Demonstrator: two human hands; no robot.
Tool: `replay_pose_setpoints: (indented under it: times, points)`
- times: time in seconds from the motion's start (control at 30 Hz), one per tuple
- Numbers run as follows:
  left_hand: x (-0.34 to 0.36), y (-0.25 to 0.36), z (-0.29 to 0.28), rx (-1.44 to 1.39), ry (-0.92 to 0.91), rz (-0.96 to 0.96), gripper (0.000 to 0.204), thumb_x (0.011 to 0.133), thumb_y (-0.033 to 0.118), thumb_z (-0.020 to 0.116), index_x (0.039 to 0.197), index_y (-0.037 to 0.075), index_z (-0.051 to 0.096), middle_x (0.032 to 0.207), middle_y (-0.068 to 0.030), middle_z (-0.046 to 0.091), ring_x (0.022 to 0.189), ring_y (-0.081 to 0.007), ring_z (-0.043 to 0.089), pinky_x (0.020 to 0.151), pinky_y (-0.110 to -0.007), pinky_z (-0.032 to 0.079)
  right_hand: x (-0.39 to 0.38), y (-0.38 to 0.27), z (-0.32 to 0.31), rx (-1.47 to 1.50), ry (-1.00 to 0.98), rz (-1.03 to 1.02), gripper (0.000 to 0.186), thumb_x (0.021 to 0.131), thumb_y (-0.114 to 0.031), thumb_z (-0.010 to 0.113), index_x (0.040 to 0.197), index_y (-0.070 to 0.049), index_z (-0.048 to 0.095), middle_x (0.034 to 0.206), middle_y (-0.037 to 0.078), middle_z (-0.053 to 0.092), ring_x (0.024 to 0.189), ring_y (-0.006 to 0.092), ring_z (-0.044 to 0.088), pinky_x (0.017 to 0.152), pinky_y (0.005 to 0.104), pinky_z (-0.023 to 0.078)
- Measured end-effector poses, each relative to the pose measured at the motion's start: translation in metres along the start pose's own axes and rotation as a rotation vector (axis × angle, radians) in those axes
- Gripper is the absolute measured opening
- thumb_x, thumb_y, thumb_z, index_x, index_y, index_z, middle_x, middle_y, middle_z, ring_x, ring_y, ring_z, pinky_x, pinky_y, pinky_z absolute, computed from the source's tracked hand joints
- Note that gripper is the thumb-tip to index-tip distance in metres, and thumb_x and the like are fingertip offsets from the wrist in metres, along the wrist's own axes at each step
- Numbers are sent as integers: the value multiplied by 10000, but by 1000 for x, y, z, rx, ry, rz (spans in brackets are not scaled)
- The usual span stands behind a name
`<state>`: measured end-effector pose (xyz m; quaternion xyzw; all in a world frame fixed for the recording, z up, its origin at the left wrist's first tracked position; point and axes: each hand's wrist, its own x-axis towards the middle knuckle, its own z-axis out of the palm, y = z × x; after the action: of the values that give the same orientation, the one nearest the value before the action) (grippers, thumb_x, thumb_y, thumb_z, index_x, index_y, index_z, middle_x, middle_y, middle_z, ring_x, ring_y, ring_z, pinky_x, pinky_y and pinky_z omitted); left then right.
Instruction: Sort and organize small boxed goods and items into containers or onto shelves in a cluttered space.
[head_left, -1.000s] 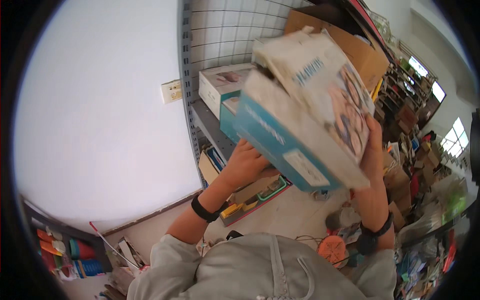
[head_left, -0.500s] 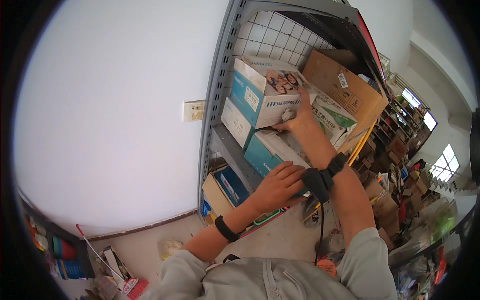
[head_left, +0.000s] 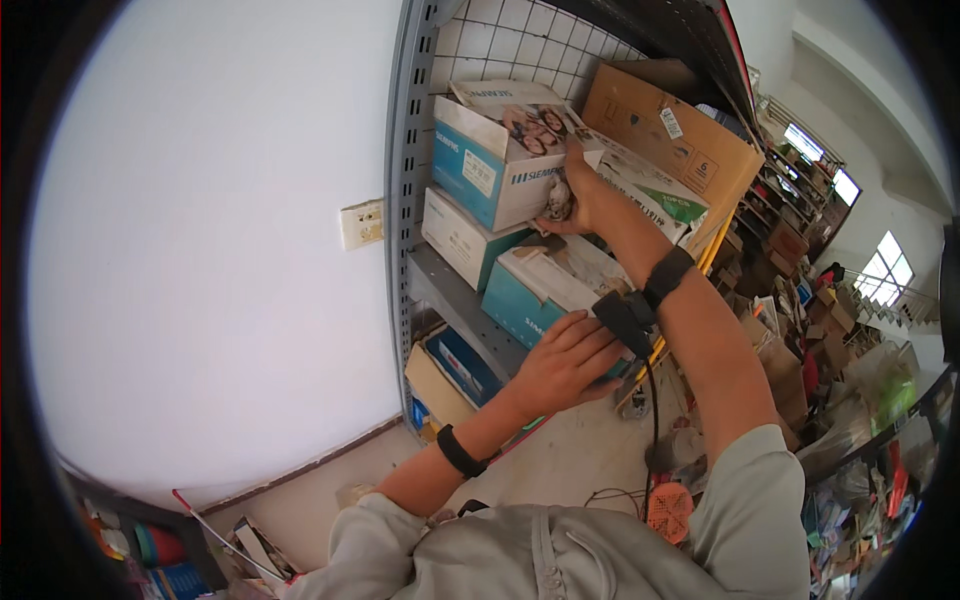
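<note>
My right hand [head_left: 580, 200] grips the right end of a white-and-teal cardboard box [head_left: 465, 160] with a picture on its open flap; some crumpled whitish material shows by my fingers. That box sits atop another white-and-teal box [head_left: 460, 238] on the grey metal shelf [head_left: 430, 280]. My left hand [head_left: 570, 365] has its fingers lying against the front of a lower teal box [head_left: 515, 300], partly behind a black wrist device with a cable. A brown carton [head_left: 650, 120] and a green-printed white box [head_left: 680, 210] stand behind and right of my right hand.
A white wall with a socket [head_left: 360, 222] borders the shelf on the left. An open carton [head_left: 440, 390] holds blue items on the lower level. Cluttered cartons [head_left: 810, 330] and bags fill the right side. A low rack [head_left: 155, 550] and an orange perforated object [head_left: 668, 512] are near the bottom.
The lifted box now rests on the stack at upper left, with my right hand still on it. My left hand has left that box and is at the lower teal box.
</note>
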<state>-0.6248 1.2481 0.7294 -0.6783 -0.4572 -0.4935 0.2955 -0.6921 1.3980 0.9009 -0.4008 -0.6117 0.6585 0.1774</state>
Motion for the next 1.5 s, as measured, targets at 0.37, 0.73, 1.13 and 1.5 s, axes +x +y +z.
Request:
replay_pose_setpoints:
  times: [0.37, 0.73, 1.13, 1.5]
  points:
    - [8, -7, -4, -3, -31, 59, 437, 713, 299, 796, 1054, 87, 624, 1129, -87, 596, 1132, -274, 535, 1021, -451, 399, 0, 12, -31, 71, -48, -32, 542, 911, -675, 417, 1043, -159, 514, 856, 29, 462, 682, 159, 361, 456, 313, 301]
    - [40, 3, -55, -55, 401, -393, 586, 825, 105, 668, 1372, 38, 468, 1423, -189, 457, 1324, -359, 423, 1110, -468, 304, -107, 55, -46, 481, -423, -213, 368, 951, -434, 577, 1115, -105, 558, 1058, 40, 594, 1000, 175, 567, 807, 347, 474]
    - [63, -72, -132, -172, 834, -868, 210, 936, 138, 608, 1076, -13, 652, 878, -33, 655, 806, -94, 574, 756, -246, 463, -61, -8, -10, -584, -151, -1184, 569, 810, -485, 700, 1146, -33, 618, 1011, 52, 641, 982, 160, 583, 867, 302, 460]
    - [99, -177, -105, 336, 736, -453, 208, 878, 35, 622, 1082, 52, 660, 1114, -135, 629, 951, -280, 637, 841, -355, 517, 5, -16, 30, -837, -187, -1257, 482, 991, -370, 421, 1353, -69, 526, 1325, 257, 536, 1280, 363, 481, 1076, 352, 335]
